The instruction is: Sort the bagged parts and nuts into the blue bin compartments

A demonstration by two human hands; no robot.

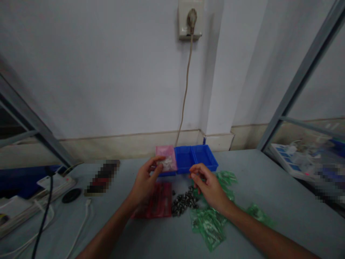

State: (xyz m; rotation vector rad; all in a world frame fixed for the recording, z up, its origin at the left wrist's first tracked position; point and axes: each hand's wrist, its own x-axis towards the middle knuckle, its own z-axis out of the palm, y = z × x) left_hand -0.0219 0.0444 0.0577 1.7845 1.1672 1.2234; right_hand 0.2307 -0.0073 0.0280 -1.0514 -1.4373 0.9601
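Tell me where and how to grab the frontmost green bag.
I'd pinch the frontmost green bag by its near edge, coming in low from the front. That end lies uncovered on the table, with other green bags behind and the right forearm off to its right.

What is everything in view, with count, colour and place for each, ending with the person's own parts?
Open trays: two, blue, beyond the right hand
Plastic bag: one, pink, left of them, pale pieces showing
Flat case: one, red, nearer than the bag
Small parts: uncounted, dark and silvery, heaped beside the case
Packets: several, green, around the right forearm
Disc: one, black, left
Blurred object: one, dark and red, left
Socket: one, whitish, on the wall
Posts: two, grey, either side
Clutter: uncounted, white and blue, far right
Tabletop: one, grey-blue, below
Left hand: one, by the bag
Right hand: one, near the trays
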